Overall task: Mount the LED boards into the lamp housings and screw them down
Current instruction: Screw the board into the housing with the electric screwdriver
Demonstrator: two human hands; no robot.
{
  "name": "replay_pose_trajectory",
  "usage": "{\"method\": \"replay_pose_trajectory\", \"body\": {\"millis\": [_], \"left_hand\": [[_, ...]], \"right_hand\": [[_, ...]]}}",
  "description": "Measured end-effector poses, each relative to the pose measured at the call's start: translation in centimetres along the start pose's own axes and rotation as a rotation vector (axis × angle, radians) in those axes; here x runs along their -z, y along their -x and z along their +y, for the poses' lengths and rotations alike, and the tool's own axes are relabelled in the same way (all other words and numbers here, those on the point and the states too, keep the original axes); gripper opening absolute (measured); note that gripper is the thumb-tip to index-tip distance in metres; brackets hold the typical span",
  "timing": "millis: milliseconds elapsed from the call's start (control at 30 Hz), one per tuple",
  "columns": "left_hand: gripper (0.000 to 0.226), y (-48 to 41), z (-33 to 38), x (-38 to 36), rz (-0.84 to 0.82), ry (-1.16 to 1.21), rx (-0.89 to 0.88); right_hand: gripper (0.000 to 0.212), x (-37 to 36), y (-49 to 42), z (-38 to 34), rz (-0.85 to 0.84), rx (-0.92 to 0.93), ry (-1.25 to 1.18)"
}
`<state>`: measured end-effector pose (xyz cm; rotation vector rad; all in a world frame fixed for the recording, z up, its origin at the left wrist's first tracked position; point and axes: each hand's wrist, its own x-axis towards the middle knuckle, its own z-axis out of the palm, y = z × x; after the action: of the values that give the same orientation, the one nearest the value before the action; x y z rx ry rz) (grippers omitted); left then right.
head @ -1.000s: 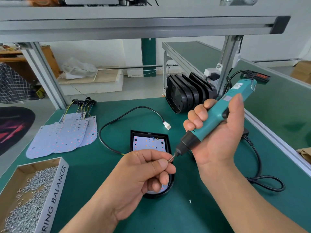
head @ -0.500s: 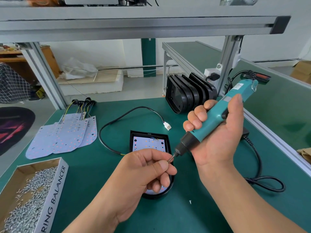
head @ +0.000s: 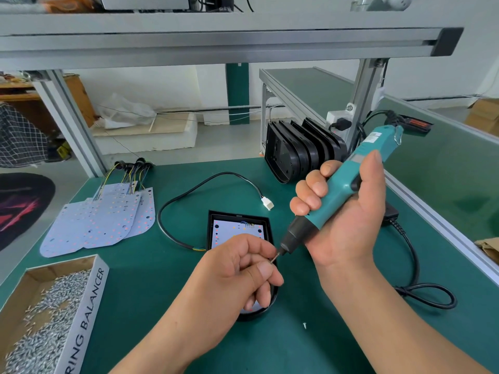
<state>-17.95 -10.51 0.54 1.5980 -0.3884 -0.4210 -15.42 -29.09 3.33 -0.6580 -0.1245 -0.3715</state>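
Both your hands are grasping: the left hand [head: 237, 271] is pinching a small screw [head: 272, 261] at the bit [head: 279, 254] of the screwdriver [head: 348, 179] your right hand [head: 343, 220] is gripping, slanting near-left toward the lamp housing [head: 266, 225] lying just beneath on the surface [head: 310, 346].

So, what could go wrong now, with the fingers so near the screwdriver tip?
1. If the right hand triggers the electric screwdriver now, the bit could nick the left hand pinching the screw at its tip.
2. The screw may slip and drop onto the LED board in the lamp housing. One loose screw already lies on the table.
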Motion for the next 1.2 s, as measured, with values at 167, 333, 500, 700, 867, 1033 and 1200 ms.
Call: {"method": "replay_pose_trajectory", "body": {"millis": [167,333,500,700,867,1033,1200], "left_hand": [[0.023,0.1,-0.3,-0.1,-0.008,-0.054,0.002],[0.026,0.1,-0.8,0.0,0.088,-0.177,-0.055],[0.031,0.3,-1.2,-0.2,0.141,-0.334,-0.101],[0.033,0.2,-1.2,-0.3,0.157,-0.373,-0.085],[0.029,0.1,-1.3,-0.1,0.150,-0.314,-0.030],[0.040,0.0,-1.1,0.1,0.127,-0.299,0.036],[0.029,0.0,-0.7,0.3,0.129,-0.213,0.088]], "right_hand": [[0.051,-0.2,0.1,-0.1,-0.072,-0.013,0.014],[0.050,-0.2,0.1,0.6,0.087,0.013,0.030],[0.048,0.2,0.0,1.3,0.200,-0.002,0.005],[0.049,0.5,0.0,1.6,0.190,0.021,-0.018],[0.050,0.9,-0.3,1.7,0.241,-0.007,-0.067],[0.051,1.2,-0.6,1.6,0.248,-0.001,-0.097],[0.052,1.3,-0.7,1.6,0.250,0.003,-0.100]]}}
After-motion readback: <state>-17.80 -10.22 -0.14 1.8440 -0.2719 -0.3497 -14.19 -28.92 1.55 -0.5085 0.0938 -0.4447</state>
